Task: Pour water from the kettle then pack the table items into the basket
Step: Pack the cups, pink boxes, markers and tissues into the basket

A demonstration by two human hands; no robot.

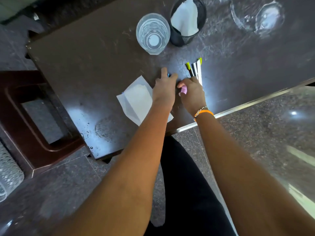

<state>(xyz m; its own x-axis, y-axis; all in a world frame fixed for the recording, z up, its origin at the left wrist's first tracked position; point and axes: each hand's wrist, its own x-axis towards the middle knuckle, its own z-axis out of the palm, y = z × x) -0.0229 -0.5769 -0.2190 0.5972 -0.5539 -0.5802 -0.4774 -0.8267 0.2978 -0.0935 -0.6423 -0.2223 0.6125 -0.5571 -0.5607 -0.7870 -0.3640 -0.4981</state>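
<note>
the left hand point(164, 86) lies on the table point(88, 68) with thumb and finger closing on a small blue thing point(168, 75), too hidden to name. the right hand point(191, 92), touching it, grips pens point(196, 69) and a pink eraser point(184, 90). the glass point(153, 33) stands beside the mesh basket point(187, 21), which holds white paper; a napkin point(136, 99) lies under the left wrist.

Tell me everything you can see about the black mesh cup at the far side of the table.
The black mesh cup is a round container of fine, metal-looking mesh, standing upright on the dark table. A crumpled white paper tissue sticks out of its open top. The clear drinking glass holding water stands close on its left; whether they touch is unclear. Neither hand reaches it.
</note>
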